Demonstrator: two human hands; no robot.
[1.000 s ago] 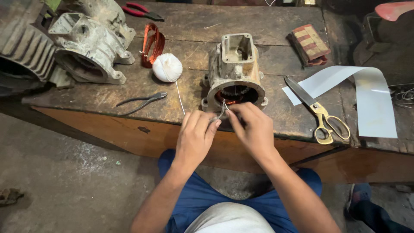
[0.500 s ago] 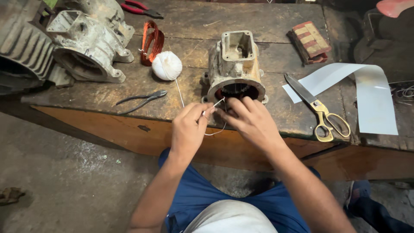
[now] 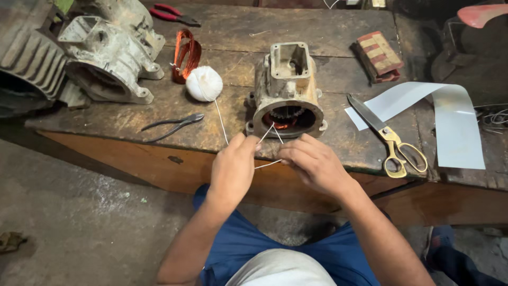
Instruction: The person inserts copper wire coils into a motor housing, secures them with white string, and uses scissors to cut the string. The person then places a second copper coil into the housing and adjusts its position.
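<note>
A worn motor housing (image 3: 286, 93) with copper windings inside its round opening stands near the front edge of the wooden workbench (image 3: 328, 37). A white string (image 3: 220, 122) runs from a white ball of twine (image 3: 204, 83) down to my hands and up into the opening. My left hand (image 3: 233, 169) pinches the string just below the housing. My right hand (image 3: 312, 164) pinches another strand beside it, both hands level with the bench edge.
Gold-handled scissors (image 3: 389, 139) and a curled white sheet (image 3: 439, 119) lie to the right. Dark pliers (image 3: 172, 125), a copper wire coil (image 3: 186, 53), a larger grey casing (image 3: 108, 50), red-handled pliers (image 3: 174, 13) and a striped block (image 3: 378, 55) share the bench.
My hands have dropped from the housing opening toward me and spread apart, drawing the string out in two strands from the windings.
</note>
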